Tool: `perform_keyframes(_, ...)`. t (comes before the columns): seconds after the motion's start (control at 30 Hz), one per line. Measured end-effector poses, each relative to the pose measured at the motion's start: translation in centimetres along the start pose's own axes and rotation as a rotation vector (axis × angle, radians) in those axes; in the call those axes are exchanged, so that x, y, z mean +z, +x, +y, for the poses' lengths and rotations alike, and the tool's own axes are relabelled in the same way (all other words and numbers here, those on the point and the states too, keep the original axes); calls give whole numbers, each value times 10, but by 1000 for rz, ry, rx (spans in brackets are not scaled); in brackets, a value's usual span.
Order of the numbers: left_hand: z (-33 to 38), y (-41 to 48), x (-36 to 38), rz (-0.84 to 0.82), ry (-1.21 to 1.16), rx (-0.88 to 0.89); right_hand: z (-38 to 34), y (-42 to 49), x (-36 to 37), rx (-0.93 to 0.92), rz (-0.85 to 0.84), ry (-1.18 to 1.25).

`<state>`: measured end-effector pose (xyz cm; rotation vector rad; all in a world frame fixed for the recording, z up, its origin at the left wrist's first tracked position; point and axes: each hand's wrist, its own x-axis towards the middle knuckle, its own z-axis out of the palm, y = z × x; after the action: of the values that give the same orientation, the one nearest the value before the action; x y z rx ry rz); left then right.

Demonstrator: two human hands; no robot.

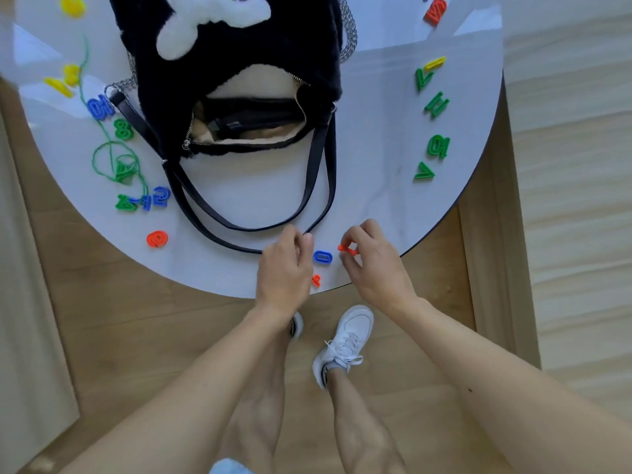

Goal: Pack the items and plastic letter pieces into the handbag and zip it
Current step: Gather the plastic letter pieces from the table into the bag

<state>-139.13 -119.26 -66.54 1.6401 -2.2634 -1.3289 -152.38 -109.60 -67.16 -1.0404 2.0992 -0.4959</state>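
A black fluffy handbag (236, 53) with a white patch lies on the round white table (256, 200), its zip open and a dark item inside. Its black straps (318, 186) trail toward me. My right hand (372, 265) pinches a red plastic piece (347, 249) just above the table's near edge. My left hand (285, 265) hovers beside it with curled fingers; what it holds is hidden. A blue letter O (323, 257) lies between my hands, and a small red piece (316, 279) sits by my left hand.
Green letters (434, 128) line the table's right side, with a red one (435, 10) at the far right. Blue, green, yellow pieces and a green cord (113, 162) lie on the left; a red piece (157, 239) lies near the front left. Wooden floor lies below.
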Motion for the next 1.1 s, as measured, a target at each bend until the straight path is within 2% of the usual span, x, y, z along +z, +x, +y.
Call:
perform_keyframes(0.17, -22, -21, 0, -336, 449, 166, 2, 3, 11, -251, -112, -251)
perform_keyframes(0.33, -26, -12, 12, -396, 750, 205, 4, 11, 22, -404, -90, -380)
perform_keyframes(0.53, -32, -5, 8, -450, 730, 223, -2, 20, 23, -330, -60, -383)
perform_keyframes(0.57, -31, -3, 7, -439, 653, 207, 0, 21, 23, -289, -48, -345)
perform_keyframes(0.63, -25, -2, 5, -407, 316, 132, 3, 22, 21, -188, -17, -275)
perform_keyframes(0.7, -17, 0, 4, -342, -20, 11, 5, 24, 18, -88, -2, -218)
perform_keyframes(0.77, -7, 5, 4, -284, -259, -175, 4, 25, 15, 0, 21, -121)
perform_keyframes(0.87, 6, 21, 5, -319, -687, -537, -5, 29, 5, 232, 100, 194)
perform_keyframes(0.93, 14, 30, 0, -353, -920, -675, -14, 32, -8, 410, 151, 499)
perform_keyframes(1.0, 25, 36, -7, -400, -1042, -710, -25, 31, -27, 460, 112, 704)
perform_keyframes(1.1, 50, 42, -20, -525, -1030, -636, -52, 28, -57, 312, -13, 759)
